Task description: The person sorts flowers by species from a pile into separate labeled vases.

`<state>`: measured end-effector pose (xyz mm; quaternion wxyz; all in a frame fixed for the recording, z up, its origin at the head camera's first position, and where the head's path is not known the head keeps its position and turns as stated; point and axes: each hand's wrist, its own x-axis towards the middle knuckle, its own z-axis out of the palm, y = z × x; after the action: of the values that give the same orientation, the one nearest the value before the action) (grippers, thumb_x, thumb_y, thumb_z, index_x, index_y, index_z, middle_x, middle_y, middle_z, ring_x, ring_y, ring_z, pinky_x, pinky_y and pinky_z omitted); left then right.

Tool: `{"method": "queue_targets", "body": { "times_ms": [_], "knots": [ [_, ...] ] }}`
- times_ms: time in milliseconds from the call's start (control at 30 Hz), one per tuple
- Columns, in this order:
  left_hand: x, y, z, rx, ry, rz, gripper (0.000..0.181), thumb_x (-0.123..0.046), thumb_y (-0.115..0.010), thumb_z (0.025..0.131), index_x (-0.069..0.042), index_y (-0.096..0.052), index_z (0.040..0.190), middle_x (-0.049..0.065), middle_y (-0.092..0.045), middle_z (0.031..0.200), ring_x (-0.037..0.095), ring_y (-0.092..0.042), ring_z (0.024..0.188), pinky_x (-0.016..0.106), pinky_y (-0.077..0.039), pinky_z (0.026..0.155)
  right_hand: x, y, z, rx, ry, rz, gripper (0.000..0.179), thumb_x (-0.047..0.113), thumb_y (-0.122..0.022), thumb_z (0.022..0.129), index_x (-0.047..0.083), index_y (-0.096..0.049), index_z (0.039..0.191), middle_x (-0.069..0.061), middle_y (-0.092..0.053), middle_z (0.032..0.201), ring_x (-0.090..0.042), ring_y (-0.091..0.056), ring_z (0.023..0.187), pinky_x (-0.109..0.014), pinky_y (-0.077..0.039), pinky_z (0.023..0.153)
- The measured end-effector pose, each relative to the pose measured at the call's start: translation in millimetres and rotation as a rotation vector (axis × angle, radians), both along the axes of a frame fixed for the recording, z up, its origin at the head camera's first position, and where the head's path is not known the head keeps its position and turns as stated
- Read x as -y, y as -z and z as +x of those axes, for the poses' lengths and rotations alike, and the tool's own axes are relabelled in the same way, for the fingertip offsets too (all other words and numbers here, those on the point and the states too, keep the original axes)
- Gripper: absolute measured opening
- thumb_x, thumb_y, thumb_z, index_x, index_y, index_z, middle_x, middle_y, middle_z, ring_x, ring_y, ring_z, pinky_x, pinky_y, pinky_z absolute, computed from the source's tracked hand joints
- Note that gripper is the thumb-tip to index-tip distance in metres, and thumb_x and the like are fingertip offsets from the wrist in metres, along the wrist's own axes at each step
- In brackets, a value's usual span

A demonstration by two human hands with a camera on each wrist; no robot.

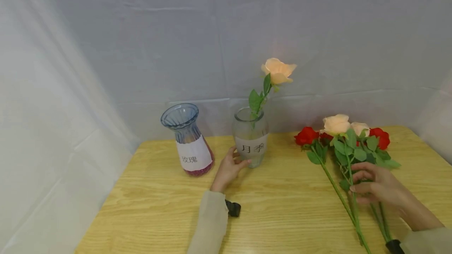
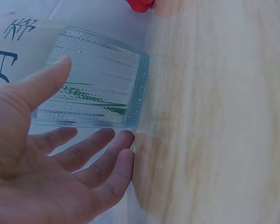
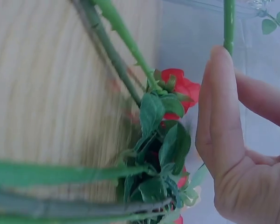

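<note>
- The left hand [image 1: 229,169] is curving loosely around the lower side of the clear vase [image 1: 251,127], thumb crossing its front; it is gripping nothing, and I can't tell whether the skin is touching the glass.
- The clear vase is wearing a white label [image 1: 243,147] reading 月季 in black, and a peach flower [image 1: 278,70] is leaning right from its mouth.
- The right hand [image 1: 379,185] is pinching a green stem [image 1: 355,211] at its fingertips, closed only that far—the stem is running up to a peach rose [image 1: 336,124] at the table's right.
- Red flowers [image 1: 306,135] and another peach one [image 1: 360,128] are lying just beside it, some leaves overlapping.
- The blue vase [image 1: 187,133] is standing left of the clear one—apart from it—showing 玫瑰 on its own paper [image 1: 195,155], pink glass showing below.
- Both vases are standing toward the back of the wooden table [image 1: 155,203].
</note>
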<state>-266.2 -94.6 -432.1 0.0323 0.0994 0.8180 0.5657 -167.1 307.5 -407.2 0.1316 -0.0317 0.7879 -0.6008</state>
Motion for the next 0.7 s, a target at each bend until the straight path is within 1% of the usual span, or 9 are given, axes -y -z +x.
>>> {"method": "queue_targets", "body": {
  "times_ms": [200,433,533,700],
  "knots": [
    [-0.1,0.1,-0.5,0.002,-0.003,-0.003,0.073,-0.014,-0.073,0.095,0.004,-0.033,0.153,0.032,-0.051,0.14,0.046,-0.057,0.122,0.052,-0.052,0.095,6,-2.5,-6.4,-0.013,0.056,-0.046,0.06,-0.012,-0.057,0.095,-0.018,-0.02,0.141,-0.006,-0.057,0.103,-0.022,-0.07,0.084,-0.042,-0.061,0.071],
    [-1.2,-0.9,-1.1,-0.008,-0.002,-0.011,0.073,-0.015,-0.073,0.095,0.004,-0.033,0.153,0.032,-0.051,0.14,0.045,-0.058,0.12,0.051,-0.053,0.094,14,-7.1,-11.9,-0.055,0.129,-0.077,0.067,-0.014,-0.054,0.095,-0.016,-0.009,0.144,-0.008,-0.055,0.102,-0.021,-0.069,0.085,-0.043,-0.061,0.075],
    [-0.8,-0.6,-1.5,-0.011,-0.005,-0.012,0.073,-0.015,-0.073,0.095,0.004,-0.033,0.153,0.032,-0.051,0.14,0.046,-0.057,0.121,0.051,-0.053,0.094,17,-8.3,-14.6,-0.062,0.144,-0.1,0.065,-0.014,-0.055,0.096,-0.015,-0.011,0.143,-0.008,-0.055,0.101,-0.022,-0.07,0.085,-0.044,-0.061,0.075],
    [-0.9,0.3,-0.8,-0.01,-0.006,-0.003,0.073,-0.013,-0.073,0.095,0.005,-0.033,0.153,0.033,-0.051,0.139,0.047,-0.057,0.122,0.052,-0.052,0.095,21,-8.6,-16.9,-0.068,0.158,-0.13,0.055,-0.016,-0.053,0.096,-0.013,-0.017,0.137,-0.012,-0.052,0.102,-0.02,-0.07,0.085,-0.044,-0.061,0.075]
  ]
}}
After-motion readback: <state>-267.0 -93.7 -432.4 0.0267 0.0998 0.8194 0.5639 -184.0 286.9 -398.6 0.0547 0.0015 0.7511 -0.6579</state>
